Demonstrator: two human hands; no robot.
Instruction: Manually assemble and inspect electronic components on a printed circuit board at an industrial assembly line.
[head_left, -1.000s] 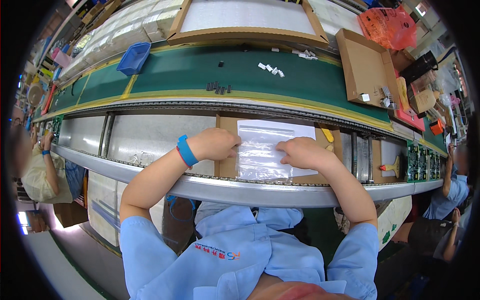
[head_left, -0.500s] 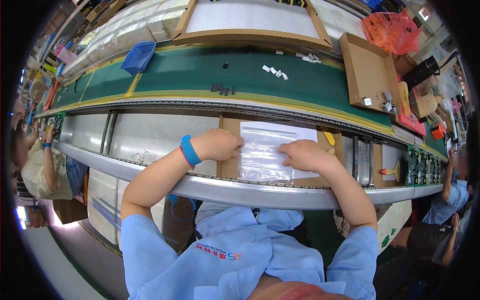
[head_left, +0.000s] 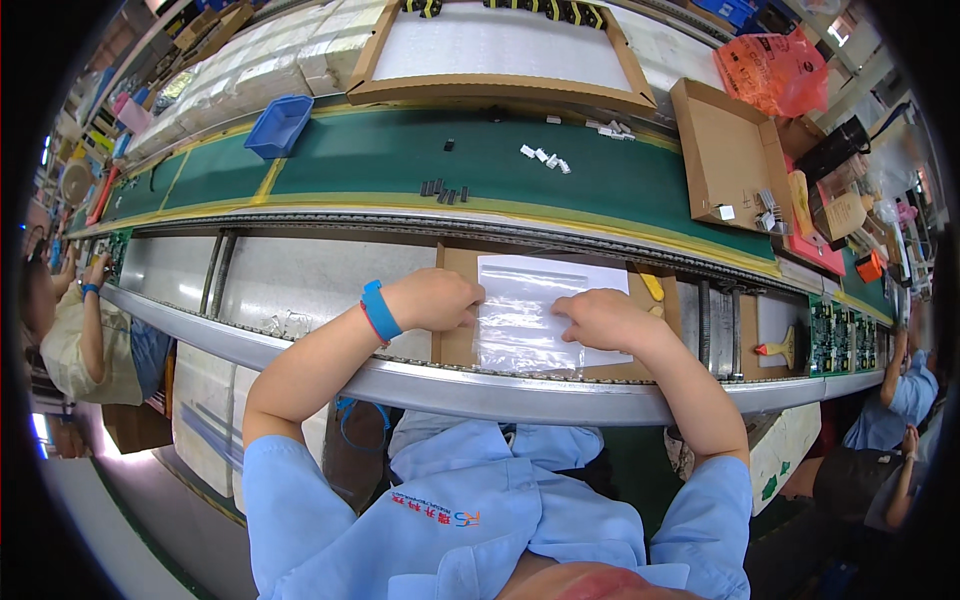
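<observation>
A clear plastic bag (head_left: 525, 335) lies on white paper (head_left: 610, 278) inside a shallow cardboard box (head_left: 457, 262), set between the two rails of the line. My left hand (head_left: 435, 300), with a blue band (head_left: 380, 310) on its wrist, is closed with its fingertips at the bag's left edge. From the right, my right hand (head_left: 608, 320) reaches over the bag. Its fingers are bent, the thumb apart from the forefinger, and the tips touch the plastic. Part of the bag's right side is hidden under that hand.
Metal rails with a chain (head_left: 500, 384) border the box. Beyond lies a green bench (head_left: 350, 160) with a blue bin (head_left: 279, 127), black parts (head_left: 443, 190), white connectors (head_left: 546, 158) and a cardboard tray (head_left: 730, 150). Circuit boards (head_left: 840, 340) and a brush (head_left: 778, 348) are at right. Co-workers sit at both sides.
The whole view has shifted slightly. Both hands stay at the bag, almost in the same places, with the right fingertips a little farther left on it.
</observation>
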